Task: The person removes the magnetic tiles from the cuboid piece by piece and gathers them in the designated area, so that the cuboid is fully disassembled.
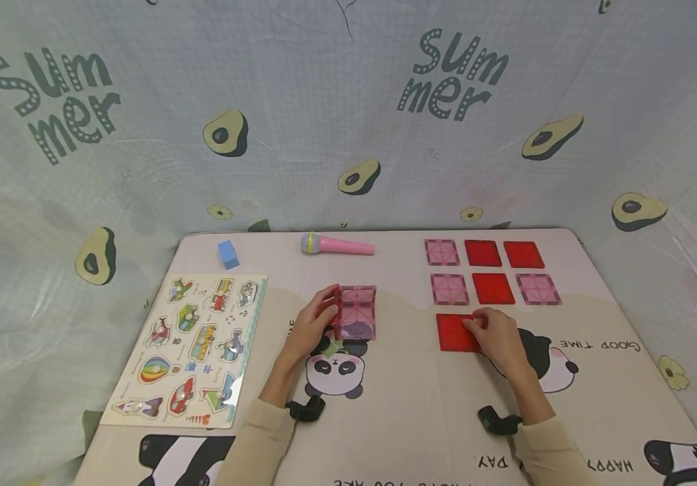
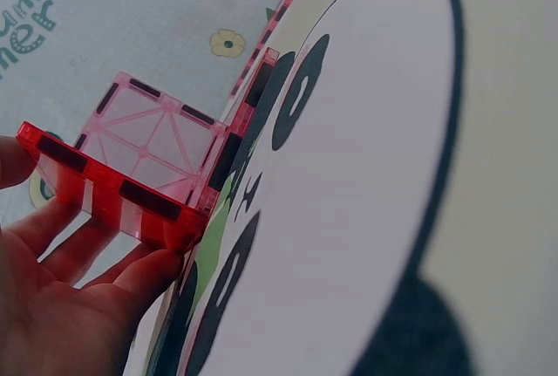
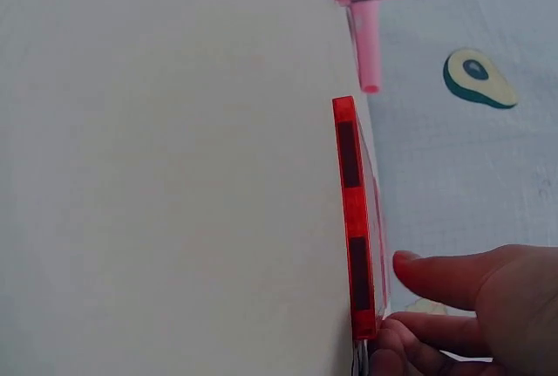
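Note:
My left hand (image 1: pixel 310 327) holds an upright red magnetic tile (image 2: pixel 144 194) at the left side of a pink tile structure (image 1: pixel 357 313). In the left wrist view, the thumb is at the tile's upper edge and the fingers spread along its outer face. A pink tile (image 2: pixel 157 136) stands upright behind it. My right hand (image 1: pixel 502 337) is at the right edge of a flat red square tile (image 1: pixel 453 332). In the right wrist view, curled fingers (image 3: pixel 436 331) meet the tile's near end, and the thumb lies just above its face.
Two rows of red and pink tiles (image 1: pixel 492 288) lie at the back right. A pink toy microphone (image 1: pixel 342 245) and a blue block (image 1: pixel 228 254) are along the back edge. On the left lies a vehicle puzzle board (image 1: pixel 193 351). A printed curtain (image 1: pixel 299 88) hangs behind the table.

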`<state>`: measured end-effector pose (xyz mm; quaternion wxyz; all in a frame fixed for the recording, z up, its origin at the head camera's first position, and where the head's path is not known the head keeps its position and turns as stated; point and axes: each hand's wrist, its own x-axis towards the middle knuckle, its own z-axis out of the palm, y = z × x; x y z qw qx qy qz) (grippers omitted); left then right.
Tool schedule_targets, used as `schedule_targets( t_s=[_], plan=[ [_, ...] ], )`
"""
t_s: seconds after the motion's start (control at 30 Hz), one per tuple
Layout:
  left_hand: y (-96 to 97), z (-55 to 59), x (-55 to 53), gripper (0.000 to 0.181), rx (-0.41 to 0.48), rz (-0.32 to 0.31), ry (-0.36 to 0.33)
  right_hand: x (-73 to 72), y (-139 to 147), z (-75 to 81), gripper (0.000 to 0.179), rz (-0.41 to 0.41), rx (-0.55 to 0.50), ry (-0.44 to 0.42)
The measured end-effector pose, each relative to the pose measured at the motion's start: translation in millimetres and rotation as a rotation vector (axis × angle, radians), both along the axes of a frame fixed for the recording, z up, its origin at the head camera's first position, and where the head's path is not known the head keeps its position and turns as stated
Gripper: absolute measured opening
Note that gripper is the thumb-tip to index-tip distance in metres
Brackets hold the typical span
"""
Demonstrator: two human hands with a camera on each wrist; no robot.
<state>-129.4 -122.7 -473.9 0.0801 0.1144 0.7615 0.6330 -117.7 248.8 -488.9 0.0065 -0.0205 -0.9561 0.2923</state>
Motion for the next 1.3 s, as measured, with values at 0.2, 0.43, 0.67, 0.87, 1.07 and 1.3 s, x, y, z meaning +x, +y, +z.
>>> schedule_targets(
  t_s=[0.2, 0.43, 0.67, 0.87, 1.07, 1.3],
  plan=[
    [-1.0, 0.3, 0.3, 0.05, -0.005, -0.006, -0.018, -0.5, -4, 3.5, 0.041, -0.014, -0.013, 0.017],
    [-0.9, 0.5, 0.4, 0.05, -0.007, -0.007, -0.016, -3.0, -10, 11.7, 0.042, -0.005, -0.047, 0.062],
    [-1.3, 0.4, 0.3, 0.05, -0.01, -0.009, -0.001, -7.4, -21, 21.4, 0.048, -0.01, -0.08, 0.081],
    [-1.5, 1.8, 0.4, 0.05, -0.026, -0.008, -0.003, -12.2, -34, 27.4, 0.048, 0.014, -0.125, 0.097],
    [0.3, -13.7, -5.0, 0.049, -0.008, 0.023, 0.035, -19.6, -48, 32.7, 0.046, 0.05, -0.173, 0.091],
    [-1.2, -39.4, -13.8, 0.047, 0.015, 0.039, 0.096, -29.2, -67, 36.8, 0.048, 0.093, -0.19, 0.071]
  ],
)
